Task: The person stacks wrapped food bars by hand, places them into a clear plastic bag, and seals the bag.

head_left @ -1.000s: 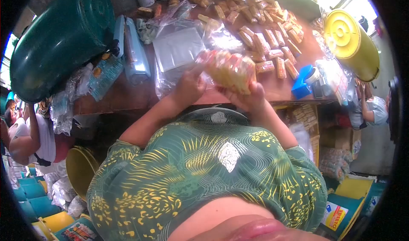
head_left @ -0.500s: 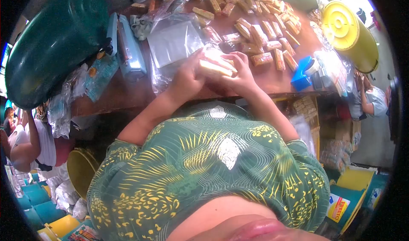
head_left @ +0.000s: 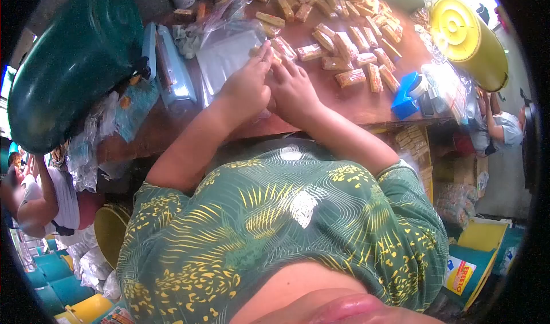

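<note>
My left hand and my right hand meet over the table's near side, fingers curled around a plastic-wrapped pack of pale yellowish sticks. The hands hide most of this pack; only a bit shows between the fingertips. Just beyond and left of my left hand lies a stack of clear plastic bags. Beyond my right hand, several similar wrapped packs with red-printed film are spread over the brown table.
A light-blue bag sealer stands left of the bags, beside a big dark-green tub. On the right are a blue tape dispenser and a yellow bucket. Other people are at both sides.
The wrapped pack, plainly visible between my hands before, is now mostly covered by them. Both hands have drawn closer together, with their fingers pointing away from me over the pack.
</note>
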`<state>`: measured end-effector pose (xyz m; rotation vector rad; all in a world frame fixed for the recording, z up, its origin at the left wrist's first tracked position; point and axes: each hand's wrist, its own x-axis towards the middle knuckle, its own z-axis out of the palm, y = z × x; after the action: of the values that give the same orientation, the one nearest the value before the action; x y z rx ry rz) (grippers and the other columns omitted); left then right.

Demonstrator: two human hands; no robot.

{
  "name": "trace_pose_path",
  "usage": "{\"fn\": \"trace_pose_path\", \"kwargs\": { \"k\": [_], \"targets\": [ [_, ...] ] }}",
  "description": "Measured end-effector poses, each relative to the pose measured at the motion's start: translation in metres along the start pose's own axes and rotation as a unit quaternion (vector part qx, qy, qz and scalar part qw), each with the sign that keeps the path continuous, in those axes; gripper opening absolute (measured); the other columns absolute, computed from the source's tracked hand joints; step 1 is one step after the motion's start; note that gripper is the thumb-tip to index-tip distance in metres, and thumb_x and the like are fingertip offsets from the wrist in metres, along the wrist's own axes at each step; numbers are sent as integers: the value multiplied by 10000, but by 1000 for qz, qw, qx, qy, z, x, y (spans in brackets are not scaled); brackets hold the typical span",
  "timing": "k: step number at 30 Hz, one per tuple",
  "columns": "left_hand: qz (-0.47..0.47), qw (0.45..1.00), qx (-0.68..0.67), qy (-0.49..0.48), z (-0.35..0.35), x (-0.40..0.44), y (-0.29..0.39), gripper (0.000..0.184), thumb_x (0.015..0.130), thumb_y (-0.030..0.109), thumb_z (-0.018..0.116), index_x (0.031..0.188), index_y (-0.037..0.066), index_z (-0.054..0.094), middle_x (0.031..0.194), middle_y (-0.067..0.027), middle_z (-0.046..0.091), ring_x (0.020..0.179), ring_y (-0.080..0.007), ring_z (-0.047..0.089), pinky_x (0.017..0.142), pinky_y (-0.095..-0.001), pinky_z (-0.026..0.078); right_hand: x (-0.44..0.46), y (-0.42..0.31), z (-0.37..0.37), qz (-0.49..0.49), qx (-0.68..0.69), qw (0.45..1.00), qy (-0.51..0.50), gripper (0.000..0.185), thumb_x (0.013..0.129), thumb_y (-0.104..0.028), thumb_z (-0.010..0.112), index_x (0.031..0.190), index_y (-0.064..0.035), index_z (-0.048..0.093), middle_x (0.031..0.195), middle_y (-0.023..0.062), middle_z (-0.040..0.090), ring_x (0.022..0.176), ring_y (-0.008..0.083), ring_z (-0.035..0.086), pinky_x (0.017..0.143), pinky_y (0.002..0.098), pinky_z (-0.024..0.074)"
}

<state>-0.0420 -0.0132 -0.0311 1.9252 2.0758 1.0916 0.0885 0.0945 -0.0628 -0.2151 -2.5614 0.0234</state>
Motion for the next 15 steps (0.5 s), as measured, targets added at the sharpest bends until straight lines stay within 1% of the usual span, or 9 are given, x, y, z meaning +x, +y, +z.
{"fn": "trace_pose_path", "kwargs": {
  "k": [3, 4, 7, 8, 9, 11, 12, 14, 15],
  "targets": [
    [30, 999, 19, 14, 3, -12, 22, 780, 751, -47, 503, 1513, -31, 334, 1567, -256, 325, 1397, -404, 402, 1142, -410, 389, 28, 28, 23, 4, 58, 998, -7, 468, 854, -269, 629, 1269, -56, 599, 1267, 182, 604, 1235, 349, 547, 1048, 451, 443],
    [41, 999, 23, 22, 6, -14, 29, 792, 745, -46, 510, 1516, -26, 333, 1568, -253, 326, 1381, -414, 420, 1125, -420, 408, 36, 24, 13, 83, 143, 985, -48, 462, 876, -265, 628, 1271, -28, 584, 1209, 209, 639, 1205, 348, 573, 1039, 431, 455],
    [-14, 1000, -4, 24, 22, -18, 21, 827, 730, -34, 525, 1531, -6, 318, 1573, -244, 322, 1334, -441, 459, 1082, -450, 444, 38, 20, 29, 82, 213, 974, 4, 488, 885, -250, 629, 1313, -27, 557, 1239, 232, 615, 1224, 366, 561, 1036, 434, 462],
    [2, 999, -16, 51, 31, -23, 10, 848, 733, -21, 532, 1546, 11, 292, 1587, -231, 305, 1326, -448, 461, 1080, -449, 447, 38, 16, 53, 57, 137, 988, 45, 499, 905, -230, 614, 1338, 3, 526, 1268, 253, 596, 1229, 363, 564, 1025, 427, 473],
    [16, 999, -1, 41, 40, -29, -1, 848, 735, -24, 530, 1547, 12, 291, 1593, -221, 297, 1326, -445, 462, 1076, -445, 451, 27, 23, 64, 56, 208, 976, 29, 501, 902, -213, 618, 1343, 5, 522, 1275, 258, 591, 1228, 356, 565, 1023, 428, 474],
    [43, 998, 39, 31, 45, -41, -21, 847, 738, -30, 528, 1549, 14, 288, 1605, -202, 283, 1328, -439, 463, 1069, -439, 459, 15, 20, 43, 40, 346, 937, -3, 507, 897, -181, 625, 1352, 11, 514, 1288, 266, 582, 1226, 343, 567, 1019, 431, 476],
    [-9, 1000, 15, -1, 37, -42, -15, 841, 740, -32, 535, 1546, 19, 304, 1607, -172, 302, 1333, -409, 474, 1056, -426, 472, 5, 17, 35, 68, 322, 944, 2, 502, 892, -168, 634, 1347, 9, 518, 1282, 261, 588, 1215, 342, 570, 1015, 433, 478],
    [-8, 1000, -16, 2, 27, -39, -15, 840, 739, -33, 532, 1546, 23, 309, 1598, -159, 327, 1334, -395, 481, 1049, -422, 477, -15, 10, 26, 132, 276, 952, 6, 494, 883, -144, 652, 1338, 4, 525, 1270, 250, 601, 1193, 339, 576, 1007, 437, 481],
    [-15, 999, -40, -4, 27, -39, -9, 839, 738, -34, 530, 1546, 24, 311, 1594, -152, 339, 1334, -387, 484, 1046, -420, 479, -15, 13, 35, 120, 288, 949, -47, 447, 870, -160, 673, 1274, 1, 566, 1252, 241, 612, 1185, 347, 577, 1005, 438, 481]
  ]
}}
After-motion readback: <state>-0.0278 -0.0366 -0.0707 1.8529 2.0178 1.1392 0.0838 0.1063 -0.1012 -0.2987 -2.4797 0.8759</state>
